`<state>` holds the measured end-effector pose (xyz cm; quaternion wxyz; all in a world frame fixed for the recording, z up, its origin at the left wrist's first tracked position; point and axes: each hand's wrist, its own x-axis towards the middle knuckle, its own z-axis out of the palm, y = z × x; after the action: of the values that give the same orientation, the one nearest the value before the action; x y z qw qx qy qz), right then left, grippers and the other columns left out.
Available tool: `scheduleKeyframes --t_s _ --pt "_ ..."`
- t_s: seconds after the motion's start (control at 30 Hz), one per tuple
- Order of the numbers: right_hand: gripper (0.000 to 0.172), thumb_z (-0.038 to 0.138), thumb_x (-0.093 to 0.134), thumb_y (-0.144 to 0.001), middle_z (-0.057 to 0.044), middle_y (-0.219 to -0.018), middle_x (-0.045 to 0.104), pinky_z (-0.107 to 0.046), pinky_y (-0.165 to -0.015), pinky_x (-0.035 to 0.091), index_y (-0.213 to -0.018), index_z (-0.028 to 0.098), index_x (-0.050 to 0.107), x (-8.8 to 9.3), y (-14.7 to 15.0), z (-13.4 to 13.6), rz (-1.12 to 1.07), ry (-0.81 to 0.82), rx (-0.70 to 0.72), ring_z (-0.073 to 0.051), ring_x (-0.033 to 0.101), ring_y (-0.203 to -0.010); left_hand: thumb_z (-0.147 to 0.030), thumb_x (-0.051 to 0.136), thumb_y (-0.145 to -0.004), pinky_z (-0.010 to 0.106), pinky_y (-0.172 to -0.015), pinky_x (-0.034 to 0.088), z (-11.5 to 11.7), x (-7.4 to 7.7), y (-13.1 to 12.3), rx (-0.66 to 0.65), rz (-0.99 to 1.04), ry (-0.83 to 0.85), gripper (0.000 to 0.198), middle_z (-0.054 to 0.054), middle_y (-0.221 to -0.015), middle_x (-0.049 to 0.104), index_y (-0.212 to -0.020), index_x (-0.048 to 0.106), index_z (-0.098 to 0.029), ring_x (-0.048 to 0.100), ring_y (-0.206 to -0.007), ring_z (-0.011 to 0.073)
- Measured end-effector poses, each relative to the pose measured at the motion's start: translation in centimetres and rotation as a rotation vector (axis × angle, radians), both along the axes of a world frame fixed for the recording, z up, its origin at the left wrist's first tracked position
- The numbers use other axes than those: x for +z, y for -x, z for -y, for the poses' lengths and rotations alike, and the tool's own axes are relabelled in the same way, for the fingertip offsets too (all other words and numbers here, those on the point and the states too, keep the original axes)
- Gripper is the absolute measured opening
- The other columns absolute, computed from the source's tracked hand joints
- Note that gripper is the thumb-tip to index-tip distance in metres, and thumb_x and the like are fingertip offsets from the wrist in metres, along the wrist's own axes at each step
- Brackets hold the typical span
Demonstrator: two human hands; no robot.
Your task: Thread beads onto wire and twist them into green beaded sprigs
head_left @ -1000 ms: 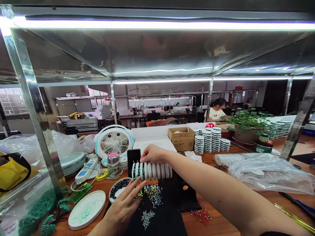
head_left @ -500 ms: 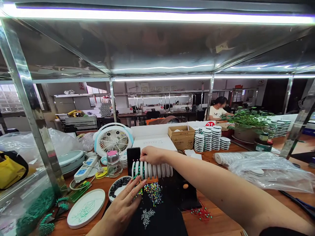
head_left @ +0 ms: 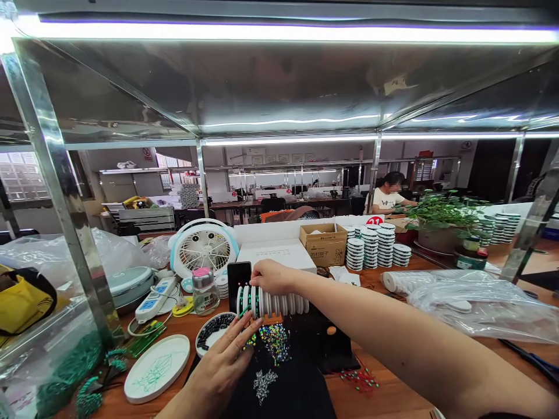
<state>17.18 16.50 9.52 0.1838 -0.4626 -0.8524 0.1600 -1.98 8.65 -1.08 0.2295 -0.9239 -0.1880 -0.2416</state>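
A row of white spools (head_left: 286, 304) lies side by side in front of me; green thread and small beads show on the ones at the left end. Over the top of that row, my right hand (head_left: 271, 277) is closed, fingers curled down and pressed together, and what they pinch is hidden. My left hand (head_left: 227, 352) reaches in from below with its fingers stretched out, the tips at the near side of the left spools. Below the spools is a heap of multicoloured pins or beads (head_left: 276, 342). Small silvery metal pieces (head_left: 264, 384) lie on the black mat (head_left: 297, 390).
Left stand a round white dish (head_left: 178, 384) with green thread, a dish of black pieces (head_left: 202, 343), a glass jar (head_left: 205, 294) and a fan (head_left: 203, 247). Behind are a phone (head_left: 239, 278), a cardboard box (head_left: 324, 244) and stacked spools (head_left: 369, 249). Plastic-wrapped rolls (head_left: 441, 291) lie right. A person sits beyond.
The whole view has shifted slightly, so things sit a little further right. Both hands keep nearly the same place at the spools.
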Motion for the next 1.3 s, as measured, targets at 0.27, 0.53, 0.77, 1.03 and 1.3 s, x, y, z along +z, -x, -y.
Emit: scheduleKeyframes --t_s 0.27,0.53,0.77,1.03,1.3 --pt "0.016 0.018 0.055 -0.082 -0.008 -0.086 0.067 -0.021 -0.063 0.039 -0.084 0.011 0.069 -0.8 0.0 0.8 -0.049 -0.138 -0.044 -0.015 0.058 -0.076 0.006 0.034 -0.08 0.046 -0.106 0.034 0.2 0.2 -0.2 0.007 0.009 0.006 0.034 0.01 -0.141 0.039 -0.089 0.06 -0.013 0.025 -0.134 0.0279" --pt "0.012 0.013 0.053 -0.082 -0.015 -0.096 0.059 -0.026 -0.067 0.039 -0.086 0.009 0.062 -0.9 0.4 1.5 0.008 -0.217 -0.014 -0.019 0.057 -0.081 0.006 0.034 -0.082 0.048 -0.105 0.035 0.1 0.0 -0.2 -0.002 -0.002 0.006 0.032 0.012 -0.142 0.038 -0.09 0.059 -0.012 0.024 -0.134 0.0294" --pt "0.015 0.013 0.045 -0.087 -0.012 -0.087 0.063 -0.022 -0.059 0.037 -0.091 0.009 0.059 0.2 0.8 1.0 -0.026 -0.207 -0.071 -0.015 0.055 -0.072 0.004 0.034 -0.083 0.049 -0.106 0.033 0.1 -0.4 -0.1 0.001 0.011 0.018 0.029 0.011 -0.144 0.034 -0.091 0.057 -0.012 0.023 -0.134 0.0295" --pt "0.016 0.008 0.052 -0.079 -0.007 -0.086 0.068 -0.022 -0.065 0.037 -0.085 0.014 0.066 1.7 0.5 0.8 0.039 -0.174 0.115 -0.015 0.058 -0.077 0.004 0.034 -0.082 0.05 -0.107 0.033 0.0 -0.5 -0.1 0.013 -0.015 0.035 0.029 0.011 -0.145 0.033 -0.092 0.057 -0.012 0.02 -0.135 0.0296" --pt "0.014 0.015 0.056 -0.078 -0.007 -0.084 0.069 -0.021 -0.061 0.039 -0.087 0.012 0.067 1.7 0.8 0.3 0.086 -0.033 0.141 -0.015 0.057 -0.074 0.005 0.032 -0.082 0.051 -0.107 0.033 0.3 -0.3 -0.1 0.0 0.006 0.063 0.031 0.011 -0.145 0.032 -0.094 0.055 -0.012 0.02 -0.135 0.0298"
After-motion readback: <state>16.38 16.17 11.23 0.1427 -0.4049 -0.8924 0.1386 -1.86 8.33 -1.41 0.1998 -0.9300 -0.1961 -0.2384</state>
